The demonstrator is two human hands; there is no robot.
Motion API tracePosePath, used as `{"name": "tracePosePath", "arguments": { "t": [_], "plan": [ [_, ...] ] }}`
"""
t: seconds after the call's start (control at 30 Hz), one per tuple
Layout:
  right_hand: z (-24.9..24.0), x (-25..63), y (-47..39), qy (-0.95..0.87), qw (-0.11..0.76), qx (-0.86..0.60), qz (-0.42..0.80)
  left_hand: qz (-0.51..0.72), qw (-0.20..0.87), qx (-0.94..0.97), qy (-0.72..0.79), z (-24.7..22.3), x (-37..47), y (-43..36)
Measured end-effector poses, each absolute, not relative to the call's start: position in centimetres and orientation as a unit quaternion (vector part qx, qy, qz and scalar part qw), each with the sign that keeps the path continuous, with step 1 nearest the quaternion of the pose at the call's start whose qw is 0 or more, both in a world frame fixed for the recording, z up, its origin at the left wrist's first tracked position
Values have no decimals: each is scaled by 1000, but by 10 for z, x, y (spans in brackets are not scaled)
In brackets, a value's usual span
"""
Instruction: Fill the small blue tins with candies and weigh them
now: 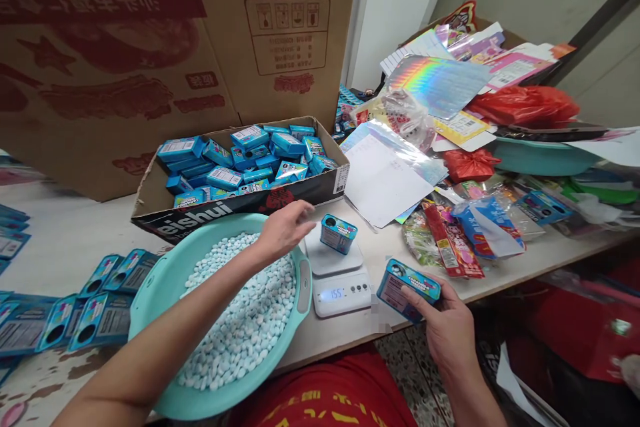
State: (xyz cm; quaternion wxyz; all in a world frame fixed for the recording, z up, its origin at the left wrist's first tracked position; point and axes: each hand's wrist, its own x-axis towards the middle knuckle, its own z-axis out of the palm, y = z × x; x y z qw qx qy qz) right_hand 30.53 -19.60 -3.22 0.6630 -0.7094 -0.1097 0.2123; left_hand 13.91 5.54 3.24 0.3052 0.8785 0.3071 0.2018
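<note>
My right hand [450, 327] grips a small blue candy box [407, 288] at the table's front edge. White candies show through the round hole in its top. My left hand [287, 232] reaches across the turquoise basin [150, 293], fingers stretched out and apart, with nothing visible in them. Just right of those fingers, another blue candy box [339, 235] stands on the white digital scale [343, 293], not touched by the hand. The lit display seems to read 155 or 15.5. Small pale blue candies [240, 327] lie in the basin, partly hidden by my left forearm.
Behind the basin, an open carton [240, 203] holds many blue boxes, with a large cardboard box [280, 33] behind it. Blue boxes with round holes [100, 307] stand at left. Papers [385, 177], candy packets [453, 240] and red bags [525, 105] clutter the right.
</note>
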Motion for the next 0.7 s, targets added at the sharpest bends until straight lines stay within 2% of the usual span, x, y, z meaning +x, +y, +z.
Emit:
{"name": "tracePosePath", "arguments": {
  "t": [0.13, 0.27, 0.4, 0.5, 0.6, 0.7],
  "plan": [
    [-27, 302, -191, -119, 660, -712, 207, 117, 288, 929, 199, 18, 181, 47],
    [-19, 300, -176, -130, 660, -709, 215, 63, 255, 940, 219, 12, 196, 41],
    [-15, 301, -145, -163, 624, -742, 185, 105, 200, 921, 318, 32, 165, 46],
    [-23, 296, -112, -195, 600, -757, 169, 201, 168, 889, 375, 60, 117, 48],
    [-36, 285, -84, -209, 599, -746, 202, 308, 147, 829, 442, 85, 57, 46],
    [-49, 277, -72, -233, 585, -742, 230, 317, 62, 753, 573, 103, -10, 51]
  ]
}}
